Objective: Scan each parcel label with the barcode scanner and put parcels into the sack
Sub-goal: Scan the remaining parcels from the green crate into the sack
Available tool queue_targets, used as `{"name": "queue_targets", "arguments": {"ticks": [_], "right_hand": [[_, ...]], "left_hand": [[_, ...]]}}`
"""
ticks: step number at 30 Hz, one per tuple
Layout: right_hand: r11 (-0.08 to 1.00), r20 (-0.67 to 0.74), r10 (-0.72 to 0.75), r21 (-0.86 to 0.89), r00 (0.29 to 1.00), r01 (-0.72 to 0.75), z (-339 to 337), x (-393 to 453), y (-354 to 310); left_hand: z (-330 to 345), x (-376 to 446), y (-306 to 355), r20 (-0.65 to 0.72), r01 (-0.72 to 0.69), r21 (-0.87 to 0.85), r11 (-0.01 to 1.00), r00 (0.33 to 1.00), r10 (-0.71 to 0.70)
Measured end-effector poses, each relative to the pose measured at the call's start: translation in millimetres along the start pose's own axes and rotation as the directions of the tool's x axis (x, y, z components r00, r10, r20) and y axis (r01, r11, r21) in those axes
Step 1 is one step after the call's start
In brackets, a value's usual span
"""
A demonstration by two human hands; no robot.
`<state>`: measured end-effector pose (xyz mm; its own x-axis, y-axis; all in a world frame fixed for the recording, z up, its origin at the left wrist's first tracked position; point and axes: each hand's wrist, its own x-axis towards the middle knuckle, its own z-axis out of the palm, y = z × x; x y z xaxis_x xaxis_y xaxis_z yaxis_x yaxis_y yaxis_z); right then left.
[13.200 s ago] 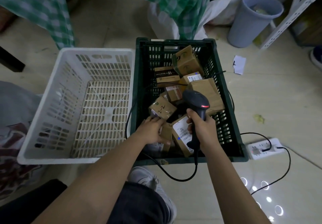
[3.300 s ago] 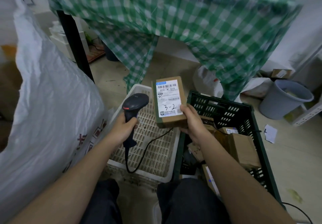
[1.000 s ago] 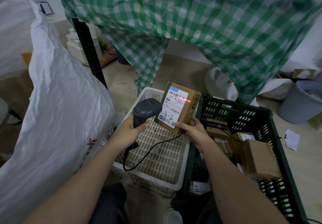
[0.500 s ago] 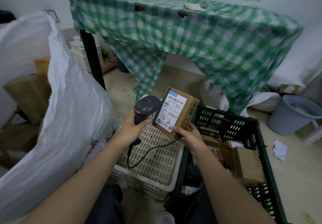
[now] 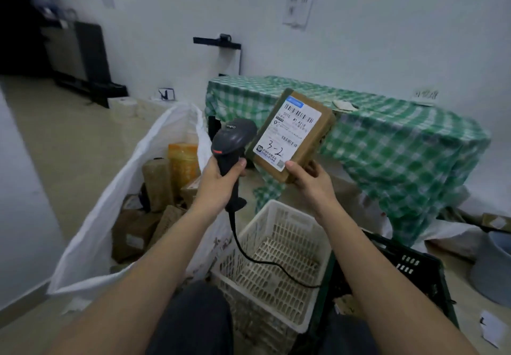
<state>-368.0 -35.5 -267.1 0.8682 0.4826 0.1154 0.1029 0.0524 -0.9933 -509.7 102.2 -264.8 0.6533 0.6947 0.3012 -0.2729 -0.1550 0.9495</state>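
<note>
My right hand [image 5: 309, 182] grips a brown cardboard parcel [image 5: 293, 133] by its lower corner, raised and tilted, its white label marked "3-2" facing me. My left hand [image 5: 221, 182] holds the black barcode scanner [image 5: 232, 144] by its handle, the head just left of the parcel and almost touching it. The scanner's black cable [image 5: 257, 258] hangs down across the white crate. The white sack [image 5: 116, 208] stands open at the left with several brown parcels [image 5: 157, 183] inside.
A white slatted crate [image 5: 276, 260] sits below my hands, a dark green crate [image 5: 414, 269] right of it. A table with a green checked cloth [image 5: 401, 144] stands behind. A grey bin [image 5: 495, 266] is at the far right. My knees fill the bottom.
My view has tilted up and left, showing the sack's open mouth. Both hands have lifted the parcel and scanner higher. The red scan line seen on the label a second ago is gone.
</note>
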Motion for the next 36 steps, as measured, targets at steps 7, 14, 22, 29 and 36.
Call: {"name": "queue_targets", "arguments": {"ticks": [7,14,22,29,36], "right_hand": [[0.985,0.172,-0.039,-0.161,0.984,0.068,112.1,5.4,-39.2],[0.636,0.363,0.03,-0.726,0.931,0.263,190.8,25.5,-17.5],[0.408,0.454,0.135,-0.836,0.881,0.368,208.7,51.8,4.7],[0.632,0.41,-0.105,-0.676,0.906,0.379,162.9,60.6,27.3],[0.805,0.168,-0.136,-0.556,0.976,0.208,65.1,31.8,42.4]], "left_hand": [[-88.8,-10.5,12.6,-0.277,0.029,0.0,1.0,0.96,-0.027],[-131.0,-19.1,-7.5,-0.335,0.102,0.083,0.991,0.94,-0.069],[-138.1,-3.3,-26.6,-0.287,0.16,0.114,0.98,0.95,-0.121],[-119.8,3.4,-29.0,-0.229,0.177,0.176,0.968,0.964,-0.134],[-51.8,5.6,-32.1,-0.053,0.141,0.177,0.974,0.99,-0.134]]}}
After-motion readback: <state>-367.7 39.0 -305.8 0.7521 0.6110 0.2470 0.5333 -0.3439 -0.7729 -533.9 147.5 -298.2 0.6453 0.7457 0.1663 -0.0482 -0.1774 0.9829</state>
